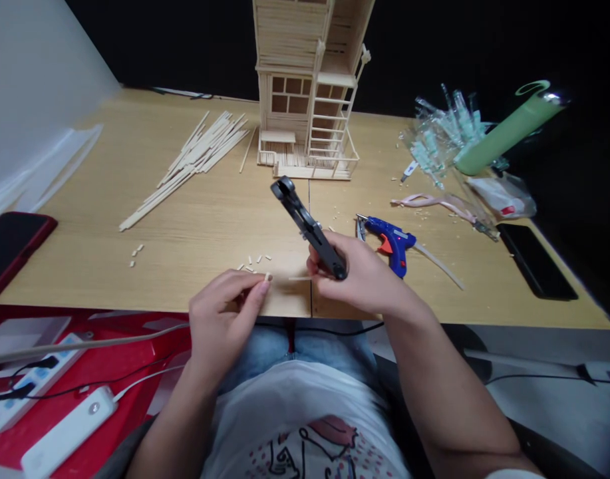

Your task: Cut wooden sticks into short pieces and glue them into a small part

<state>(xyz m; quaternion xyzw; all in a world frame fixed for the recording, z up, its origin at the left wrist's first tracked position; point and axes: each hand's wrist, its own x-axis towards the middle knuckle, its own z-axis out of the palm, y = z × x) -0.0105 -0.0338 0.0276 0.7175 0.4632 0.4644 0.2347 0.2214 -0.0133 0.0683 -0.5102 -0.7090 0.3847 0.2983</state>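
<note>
The left hand (229,309) pinches a short wooden piece (267,277) above the table (209,249). The right hand (352,269) grips a dark hand tool (312,233), a thin stick (297,279) jutting leftward from its fingers. Small bits (259,259) lie near the left hand, a blue glue gun (397,245) beyond the right; farther back stands a stick house (289,121).

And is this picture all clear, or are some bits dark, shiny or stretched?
In the head view, the dark tool in the right hand looks fairly clear; the backdrop in the head view is nearly black, showing little detail; in the head view, the green bottle has a bright glint at its top and leans outward, perhaps from lens stretching.
</note>
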